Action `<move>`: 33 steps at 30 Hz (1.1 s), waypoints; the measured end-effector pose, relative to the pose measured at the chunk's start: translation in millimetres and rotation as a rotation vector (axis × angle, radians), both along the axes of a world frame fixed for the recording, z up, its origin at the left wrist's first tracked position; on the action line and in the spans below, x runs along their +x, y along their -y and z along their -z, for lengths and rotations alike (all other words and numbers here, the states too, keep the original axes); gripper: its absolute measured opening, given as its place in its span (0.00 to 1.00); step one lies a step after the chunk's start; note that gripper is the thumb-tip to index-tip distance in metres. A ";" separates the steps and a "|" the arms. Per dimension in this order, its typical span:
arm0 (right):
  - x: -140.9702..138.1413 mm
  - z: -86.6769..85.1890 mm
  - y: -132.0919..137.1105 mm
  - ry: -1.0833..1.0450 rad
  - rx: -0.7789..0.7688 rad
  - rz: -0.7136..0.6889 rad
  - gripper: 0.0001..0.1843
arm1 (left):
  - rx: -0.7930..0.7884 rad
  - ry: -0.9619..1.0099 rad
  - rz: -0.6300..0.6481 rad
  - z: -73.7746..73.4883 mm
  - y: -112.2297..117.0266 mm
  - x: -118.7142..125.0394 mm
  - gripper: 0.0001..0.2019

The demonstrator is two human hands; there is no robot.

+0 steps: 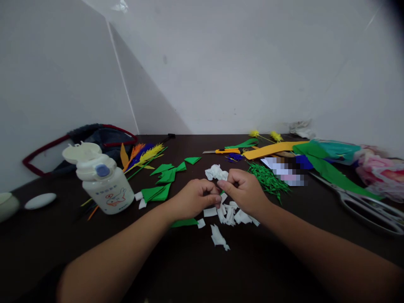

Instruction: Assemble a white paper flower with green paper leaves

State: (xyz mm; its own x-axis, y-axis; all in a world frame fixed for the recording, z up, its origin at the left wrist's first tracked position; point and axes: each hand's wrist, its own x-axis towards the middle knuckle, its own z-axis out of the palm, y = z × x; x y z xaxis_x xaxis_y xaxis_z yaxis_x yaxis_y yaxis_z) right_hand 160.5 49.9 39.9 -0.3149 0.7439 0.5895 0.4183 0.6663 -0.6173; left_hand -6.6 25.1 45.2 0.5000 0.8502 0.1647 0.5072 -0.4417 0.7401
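Observation:
My left hand point(197, 195) and my right hand point(246, 189) meet over the middle of the dark table, fingers curled in a pinch. Whatever lies between the fingertips is too small or hidden to make out. Right behind the fingers is a crumpled white paper piece point(215, 172); whether my right hand touches it I cannot tell. Below the hands lie several white paper scraps point(230, 216), with one twisted white strip point(219, 237) nearer to me. Folded green paper pieces point(158, 192) are spread to the left of my left hand. Shredded green paper point(269, 179) sits beside my right hand.
A white bottle point(107, 185) with its lid up stands at left, before colourful paper stalks point(143, 158). A yellow utility knife point(224, 151) with its blade out lies at the back. Scissors point(362, 202), a yellow paper strip point(274, 148) and plastic-wrapped bundles point(380, 172) are at right.

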 end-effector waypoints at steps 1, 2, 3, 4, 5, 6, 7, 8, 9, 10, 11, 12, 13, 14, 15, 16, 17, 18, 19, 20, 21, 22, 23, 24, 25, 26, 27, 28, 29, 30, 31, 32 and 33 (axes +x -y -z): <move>-0.3 0.0 -0.2 0.006 0.014 0.011 0.18 | 0.045 -0.049 -0.008 -0.4 -0.2 0.0 0.11; -0.4 0.1 -0.6 0.012 0.026 0.022 0.18 | 0.086 -0.098 -0.014 -0.8 -0.4 0.1 0.11; -0.3 0.1 -1.1 0.015 0.037 0.033 0.18 | 0.118 -0.141 -0.018 -1.1 -0.5 0.2 0.10; -0.1 0.1 -1.6 0.017 0.044 0.042 0.19 | 0.141 -0.176 -0.022 -1.5 -0.5 0.3 0.09; 0.3 0.0 -2.1 0.021 0.046 0.043 0.19 | 0.157 -0.202 -0.028 -1.7 -0.3 0.3 0.08; 0.9 0.0 -2.6 0.026 0.043 0.038 0.19 | 0.167 -0.220 -0.039 -1.8 -0.2 0.3 0.07; 1.4 0.0 -3.0 0.031 0.034 0.026 0.19 | 0.170 -0.227 -0.053 -1.8 -0.1 0.2 0.06; 1.9 0.0 -3.4 0.038 0.022 0.012 0.18 | 0.164 -0.219 -0.063 -1.7 0.0 0.2 0.06; 2.1 0.1 -3.7 0.045 0.010 -0.005 0.18 | 0.147 -0.190 -0.066 -1.4 -0.1 0.2 0.06; 2.0 0.3 -3.7 0.048 0.002 -0.017 0.18 | 0.123 -0.140 -0.062 -0.9 -0.3 0.4 0.06; 1.6 0.7 -3.5 0.048 -0.002 -0.025 0.17 | 0.096 -0.075 -0.052 -0.1 -0.7 0.7 0.08; 0.8 1.3 -3.0 0.041 0.000 -0.028 0.17 | 0.070 -0.005 -0.046 0.8 -1.1 1.3 0.10; -0.3 1.9 -2.2 0.033 0.002 -0.028 0.17 | 0.044 0.059 -0.048 1.9 -1.5 2.1 0.12; -1.6 2.7 -1.1 0.022 0.001 -0.024 0.17 | 0.020 0.106 -0.061 3.2 -1.9 3.1 0.12; -2.8 3.5 0.1 0.013 -0.004 -0.022 0.17 | -0.005 0.135 -0.084 4.4 -2.2 4.0 0.11; -3.9 4.2 1.4 0.004 -0.014 -0.020 0.17 | -0.032 0.148 -0.108 5.6 -2.4 4.8 0.09; -4.6 4.9 2.4 -0.006 -0.027 -0.020 0.17 | -0.060 0.160 -0.128 6.5 -2.6 5.3 0.08; -5.0 5.4 3.1 -0.021 -0.046 -0.024 0.17 | -0.085 0.172 -0.141 7.1 -2.7 5.6 0.07; -4.9 5.7 3.4 -0.043 -0.076 -0.042 0.15 | -0.101 0.190 -0.149 7.2 -2.7 5.6 0.07; -4.4 5.9 3.2 -0.074 -0.117 -0.076 0.12 | -0.108 0.210 -0.151 7.1 -2.7 5.3 0.08; -3.5 5.8 2.5 -0.110 -0.161 -0.122 0.09 | -0.109 0.233 -0.152 6.7 -2.7 4.8 0.08; -2.5 5.6 1.6 -0.141 -0.200 -0.173 0.07 | -0.109 0.257 -0.151 6.1 -2.7 4.3 0.09; -1.5 5.1 0.5 -0.161 -0.227 -0.223 0.07 | -0.111 0.274 -0.148 5.6 -2.7 3.8 0.09; -0.5 4.6 -0.5 -0.168 -0.239 -0.260 0.07 | -0.116 0.287 -0.142 5.2 -2.7 3.4 0.10; 0.4 3.9 -1.2 -0.163 -0.236 -0.272 0.05 | -0.123 0.296 -0.135 5.0 -2.7 3.1 0.09; 1.0 3.1 -1.6 -0.147 -0.225 -0.262 0.04 | -0.131 0.300 -0.128 4.9 -2.7 2.9 0.09; 1.2 2.4 -1.7 -0.128 -0.216 -0.235 0.04 | -0.137 0.301 -0.124 4.9 -2.6 2.9 0.09; 1.2 1.6 -1.4 -0.110 -0.210 -0.201 0.05 | -0.140 0.296 -0.122 5.0 -2.4 3.0 0.09; 1.0 0.9 -0.8 -0.096 -0.204 -0.161 0.06 | -0.141 0.290 -0.120 5.0 -2.1 3.3 0.10; 0.5 0.2 -0.1 -0.083 -0.193 -0.125 0.07 | -0.142 0.285 -0.119 4.8 -1.7 3.6 0.10; 0.0 -0.5 0.5 -0.071 -0.177 -0.093 0.08 | -0.145 0.279 -0.115 4.4 -1.2 4.0 0.10; -0.7 -1.0 1.1 -0.061 -0.158 -0.064 0.09 | -0.148 0.273 -0.111 3.9 -0.7 4.4 0.10; -1.3 -1.4 1.6 -0.054 -0.136 -0.039 0.11 | -0.152 0.269 -0.107 3.3 -0.2 4.8 0.10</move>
